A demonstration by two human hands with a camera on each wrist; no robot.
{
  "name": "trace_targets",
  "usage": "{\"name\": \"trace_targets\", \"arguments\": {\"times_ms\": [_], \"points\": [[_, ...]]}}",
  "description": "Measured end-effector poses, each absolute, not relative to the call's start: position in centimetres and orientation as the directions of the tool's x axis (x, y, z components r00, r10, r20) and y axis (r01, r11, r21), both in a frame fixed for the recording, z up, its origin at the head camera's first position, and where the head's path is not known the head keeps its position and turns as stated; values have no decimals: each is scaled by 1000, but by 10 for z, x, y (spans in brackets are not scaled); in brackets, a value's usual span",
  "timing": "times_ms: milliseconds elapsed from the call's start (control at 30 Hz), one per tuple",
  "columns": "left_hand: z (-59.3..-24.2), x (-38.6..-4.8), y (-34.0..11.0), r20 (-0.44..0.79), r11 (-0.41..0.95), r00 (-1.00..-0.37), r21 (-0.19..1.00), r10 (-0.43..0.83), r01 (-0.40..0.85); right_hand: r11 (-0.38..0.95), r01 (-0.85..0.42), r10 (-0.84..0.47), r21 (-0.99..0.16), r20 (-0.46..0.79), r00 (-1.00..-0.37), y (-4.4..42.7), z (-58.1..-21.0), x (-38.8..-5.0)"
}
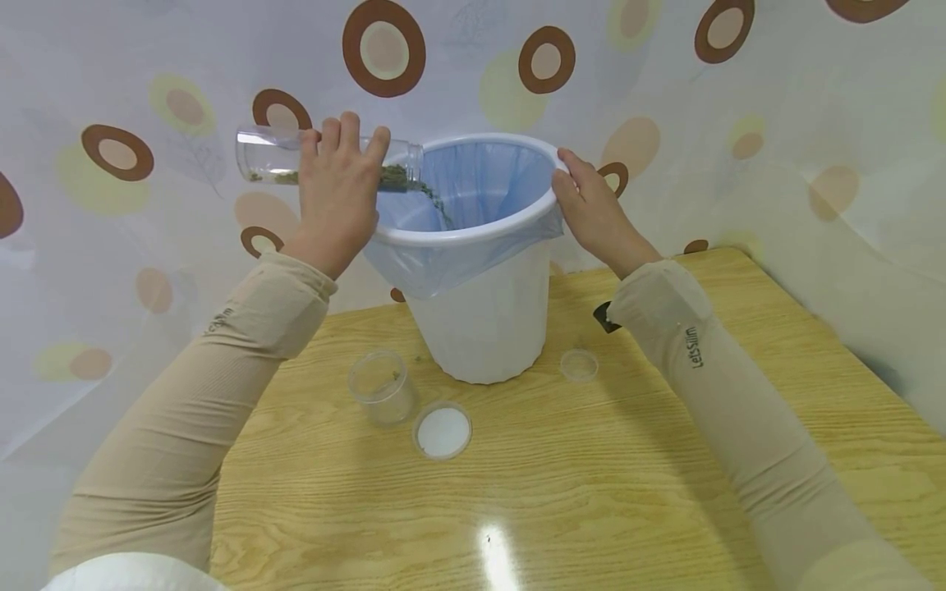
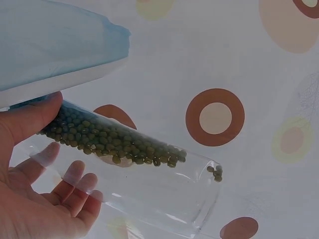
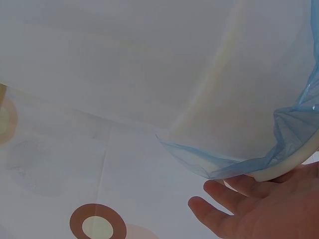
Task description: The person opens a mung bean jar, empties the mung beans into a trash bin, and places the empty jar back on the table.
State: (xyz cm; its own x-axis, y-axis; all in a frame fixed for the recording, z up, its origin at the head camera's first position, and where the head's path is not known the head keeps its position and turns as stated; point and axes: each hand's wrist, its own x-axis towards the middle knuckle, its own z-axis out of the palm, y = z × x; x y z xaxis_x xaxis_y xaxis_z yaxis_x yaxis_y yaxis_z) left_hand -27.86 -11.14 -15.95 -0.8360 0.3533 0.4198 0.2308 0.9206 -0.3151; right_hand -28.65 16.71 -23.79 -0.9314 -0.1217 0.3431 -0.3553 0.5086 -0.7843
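Observation:
My left hand grips a clear jar that lies tipped almost level, its mouth over the left rim of a white trash can. Green mung beans lie along the jar's lower side, and a stream of them falls from the mouth into the can. A blue trash bag lines the can and folds over its rim. At the can's right side, my right hand holds the rim, with the thumb and fingers around it. The can's bottom inside is hidden.
On the wooden table, a clear open container stands before the can, beside a round lid with a white disc. A small clear lid and a black piece lie to the right. A patterned sheet hangs behind.

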Motion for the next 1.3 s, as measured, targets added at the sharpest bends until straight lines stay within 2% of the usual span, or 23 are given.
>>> {"name": "trace_targets", "arguments": {"times_ms": [1033, 1300], "points": [[-158, -278, -109, 442, 920, -821, -311, 362, 238, 514, -345, -113, -786, 336, -935, 169, -237, -287], [-159, -278, -108, 420, 917, -833, -322, 360, 234, 513, -343, -112, -787, 335, -936, 169, -237, -286]]}}
